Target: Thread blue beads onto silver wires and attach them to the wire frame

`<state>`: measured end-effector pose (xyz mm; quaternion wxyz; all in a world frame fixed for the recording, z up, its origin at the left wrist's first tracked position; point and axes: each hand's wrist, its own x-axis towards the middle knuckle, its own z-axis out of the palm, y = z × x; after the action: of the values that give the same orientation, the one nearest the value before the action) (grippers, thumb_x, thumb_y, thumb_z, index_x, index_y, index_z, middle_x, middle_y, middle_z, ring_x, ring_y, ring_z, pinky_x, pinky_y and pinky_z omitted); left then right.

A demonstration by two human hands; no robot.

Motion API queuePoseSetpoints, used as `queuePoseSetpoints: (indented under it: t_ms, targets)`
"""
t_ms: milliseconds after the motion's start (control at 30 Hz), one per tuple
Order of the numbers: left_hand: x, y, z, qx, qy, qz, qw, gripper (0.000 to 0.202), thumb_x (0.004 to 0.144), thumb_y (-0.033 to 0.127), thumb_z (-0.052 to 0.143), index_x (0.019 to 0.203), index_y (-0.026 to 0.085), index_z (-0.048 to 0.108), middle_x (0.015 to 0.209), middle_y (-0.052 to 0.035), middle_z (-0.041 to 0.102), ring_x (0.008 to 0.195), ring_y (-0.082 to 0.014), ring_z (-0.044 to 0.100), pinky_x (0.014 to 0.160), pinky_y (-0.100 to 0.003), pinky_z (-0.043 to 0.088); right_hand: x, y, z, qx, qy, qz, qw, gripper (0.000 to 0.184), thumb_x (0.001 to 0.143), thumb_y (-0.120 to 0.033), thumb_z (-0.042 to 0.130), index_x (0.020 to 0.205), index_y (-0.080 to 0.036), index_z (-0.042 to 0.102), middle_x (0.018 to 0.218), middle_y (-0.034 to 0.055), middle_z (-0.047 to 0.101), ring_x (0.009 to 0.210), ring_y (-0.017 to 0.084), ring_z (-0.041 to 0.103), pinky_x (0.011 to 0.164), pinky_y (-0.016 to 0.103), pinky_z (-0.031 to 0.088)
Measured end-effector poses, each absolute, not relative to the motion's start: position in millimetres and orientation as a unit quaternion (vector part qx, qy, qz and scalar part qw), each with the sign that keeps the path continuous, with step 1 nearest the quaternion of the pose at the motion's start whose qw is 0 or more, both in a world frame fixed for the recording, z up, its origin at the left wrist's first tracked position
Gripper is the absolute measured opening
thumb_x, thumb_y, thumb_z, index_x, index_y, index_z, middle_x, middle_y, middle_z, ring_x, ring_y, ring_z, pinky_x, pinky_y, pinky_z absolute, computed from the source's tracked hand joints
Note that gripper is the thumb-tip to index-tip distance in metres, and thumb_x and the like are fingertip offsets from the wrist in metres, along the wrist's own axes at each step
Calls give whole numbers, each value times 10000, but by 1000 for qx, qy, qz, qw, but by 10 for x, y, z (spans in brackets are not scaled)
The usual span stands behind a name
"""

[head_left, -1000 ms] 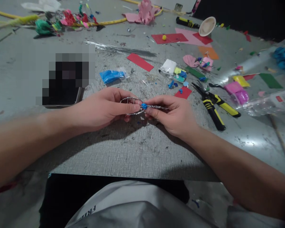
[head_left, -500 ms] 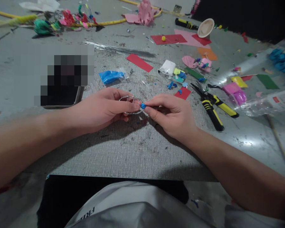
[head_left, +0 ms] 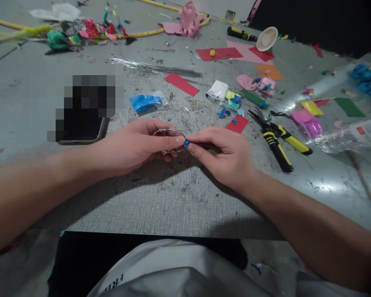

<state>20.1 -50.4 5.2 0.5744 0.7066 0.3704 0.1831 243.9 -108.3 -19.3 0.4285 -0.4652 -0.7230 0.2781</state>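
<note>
A ring of twisted silver wire (head_left: 165, 131) is pinched between the thumb and fingers of my left hand (head_left: 142, 142). On its right side sits a small lump of blue clay (head_left: 186, 143). The thumb and forefinger of my right hand (head_left: 224, 150) close on that lump, and their tips nearly meet my left thumb. Both hands hover just over the table's near part. Beyond my left hand lies a bag of blue clay (head_left: 146, 102). My fingers hide part of the ring.
Pliers with black and yellow handles (head_left: 278, 142) lie right of my right hand. A dark phone-like device (head_left: 83, 119), partly pixelated, stands at left. Farther back are thin wires (head_left: 157, 68), red paper (head_left: 182, 84) and packs of clay (head_left: 218, 89). A clear bottle (head_left: 349, 134) lies at right.
The ring has tilted and looks flatter, and my left thumb has slid right against the blue clay. Both hands keep their grip; the whole view has shifted slightly.
</note>
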Motion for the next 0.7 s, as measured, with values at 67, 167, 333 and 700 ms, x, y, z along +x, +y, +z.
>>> queuePoseSetpoints:
  t_ms: [67, 167, 333, 700]
  targets:
    - [201, -505, 57, 712, 375, 178, 566, 262, 985, 454, 660, 915, 216, 742, 830, -41, 748, 786, -193, 736, 671, -298, 576, 2435, -1086, -190, -458, -730, 270, 430, 113, 976, -374, 763, 964, -287, 835, 947, 52, 813, 867, 218, 714, 836, 393, 579]
    - [199, -513, 69, 724, 376, 174, 552, 265, 987, 456, 646, 915, 218, 736, 867, -46, 764, 783, -193, 742, 680, -306, 583, 2429, -1093, -190, -458, -732, 269, 426, 89, 968, -362, 769, 954, -301, 832, 953, 46, 814, 885, 222, 721, 841, 394, 581]
    - [206, -524, 79, 697, 374, 177, 586, 192, 964, 386, 673, 906, 218, 745, 831, -38, 755, 739, -172, 713, 654, -287, 572, 2419, -1120, -181, -468, -724, 284, 420, 91, 976, -359, 763, 989, -297, 827, 942, 49, 808, 897, 225, 727, 825, 382, 585]
    - [211, -528, 68, 584, 390, 183, 688, 152, 877, 311, 764, 813, 177, 796, 789, -33, 732, 813, -192, 727, 775, -283, 586, 2456, -1080, -263, -381, -789, 178, 447, 106, 1022, -259, 692, 996, -275, 793, 927, 24, 816, 826, 180, 737, 774, 343, 598]
